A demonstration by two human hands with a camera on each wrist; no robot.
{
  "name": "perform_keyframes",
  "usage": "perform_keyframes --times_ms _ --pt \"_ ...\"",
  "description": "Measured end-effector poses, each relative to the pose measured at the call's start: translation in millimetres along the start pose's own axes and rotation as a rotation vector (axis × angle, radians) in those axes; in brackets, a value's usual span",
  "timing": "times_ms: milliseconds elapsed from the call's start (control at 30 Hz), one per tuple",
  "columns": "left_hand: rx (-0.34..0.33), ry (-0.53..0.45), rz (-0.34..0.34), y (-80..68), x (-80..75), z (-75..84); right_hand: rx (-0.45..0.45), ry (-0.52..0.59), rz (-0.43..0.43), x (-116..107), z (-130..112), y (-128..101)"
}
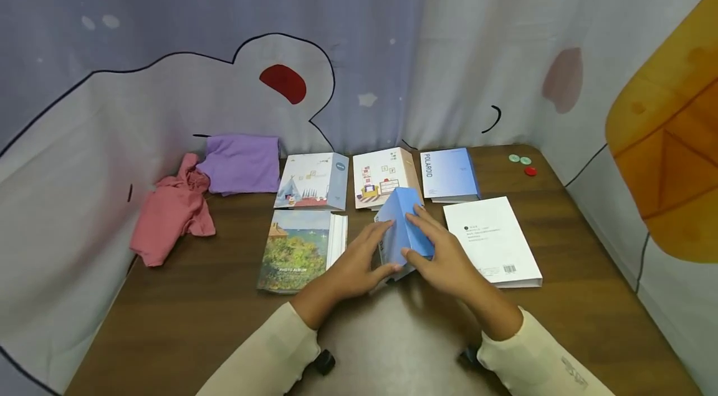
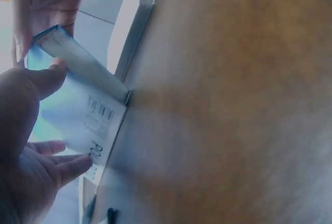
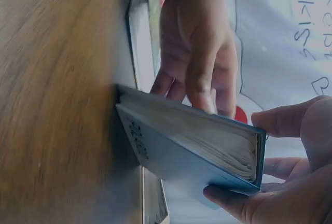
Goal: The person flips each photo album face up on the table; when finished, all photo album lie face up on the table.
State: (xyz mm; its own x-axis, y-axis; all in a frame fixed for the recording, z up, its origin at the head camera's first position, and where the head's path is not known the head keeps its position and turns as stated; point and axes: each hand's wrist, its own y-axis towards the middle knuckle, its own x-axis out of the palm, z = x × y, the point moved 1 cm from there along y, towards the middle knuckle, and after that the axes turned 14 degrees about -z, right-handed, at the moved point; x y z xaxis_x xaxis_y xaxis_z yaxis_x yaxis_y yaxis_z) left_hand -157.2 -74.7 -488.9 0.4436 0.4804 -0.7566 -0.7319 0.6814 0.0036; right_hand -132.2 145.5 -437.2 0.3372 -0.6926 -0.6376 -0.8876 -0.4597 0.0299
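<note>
1. Blue album [image 1: 405, 227] stands tilted on one edge near the table [image 1: 185, 321] centre, not yet laid flat or shelved among the others; handling looks midway.
2. Cover is plain light blue with small print, page block pale and thick.
3. Left hand [image 1: 359, 265] and right hand [image 1: 443, 255] both clasp it, thumbs and fingers pinching opposite faces.
4. Painted-cover album [image 1: 291, 249] lies left, white album [image 1: 493, 240] right; three more rest farther back.

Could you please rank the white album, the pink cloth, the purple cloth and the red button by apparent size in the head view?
1. White album, largest, though it lies nearer the camera.
2. Pink cloth and purple cloth: too alike to rank, and both are crumpled.
3. Red button, by far the smallest.
</note>
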Motion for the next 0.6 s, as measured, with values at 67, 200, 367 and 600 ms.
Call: perform_keyframes --times_ms 67,200,367,600 --pt "0.026 -0.032 0.004 0.9 -2.7 -0.1 0.0 0.026 0.001 0.3 -2.0 -1.1" --pt "0.085 -0.124 0.001 2.5 -10.0 -1.2 -0.038 0.168 0.007 2.4 -1.0 -1.7" --pt "0.128 -0.174 -0.039 -3.3 -21.5 -1.9 -0.117 0.34 -0.052 6.7 1.8 -0.9" --pt "0.126 -0.167 -0.065 -20.3 -39.2 -7.7 -0.235 0.358 -0.177 7.3 6.7 1.2"
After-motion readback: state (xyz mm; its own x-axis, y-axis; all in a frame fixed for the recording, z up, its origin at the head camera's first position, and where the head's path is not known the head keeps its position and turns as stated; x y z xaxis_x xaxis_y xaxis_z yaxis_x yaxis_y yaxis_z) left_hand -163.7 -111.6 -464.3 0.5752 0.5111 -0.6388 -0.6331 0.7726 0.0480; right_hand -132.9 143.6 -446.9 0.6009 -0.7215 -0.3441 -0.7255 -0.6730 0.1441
